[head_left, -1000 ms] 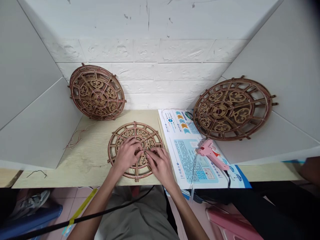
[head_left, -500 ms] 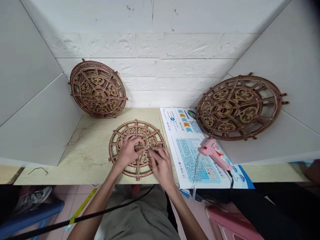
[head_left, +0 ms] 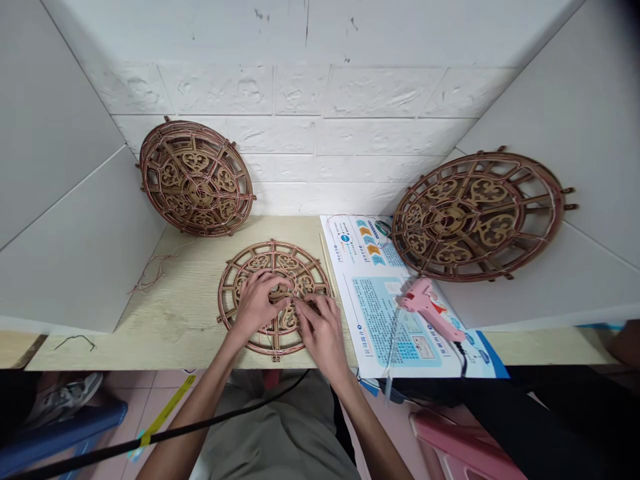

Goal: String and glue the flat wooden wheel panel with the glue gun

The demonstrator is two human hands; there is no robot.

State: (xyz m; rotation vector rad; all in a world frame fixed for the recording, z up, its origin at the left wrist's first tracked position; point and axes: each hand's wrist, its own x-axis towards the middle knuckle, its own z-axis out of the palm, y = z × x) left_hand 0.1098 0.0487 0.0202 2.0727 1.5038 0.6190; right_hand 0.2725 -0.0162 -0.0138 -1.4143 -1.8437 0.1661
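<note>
A round brown openwork panel (head_left: 274,349) lies flat on the table, with thin reddish and pale wires running along its rings and spokes. Over its centre, my left hand (head_left: 261,301) is closed with thumb and fingers curled around thin wire (head_left: 295,275). My right hand (head_left: 323,327) pinches with thumb and forefinger close to the left fingertips, at the same wires. The wire ends between the fingers are too fine to see clearly.
Similar round panels lean at the back, a left one (head_left: 197,180) and a right one (head_left: 480,213). A pink glue gun (head_left: 433,310) lies on a printed sheet (head_left: 357,313). Loose wires (head_left: 155,270) lie by the left partition. A black cable (head_left: 225,419) crosses over my lap.
My right hand's fingertips have shifted slightly left and up, closer to the left fingertips. My left hand stays nearly in place, and the panel has not moved.
</note>
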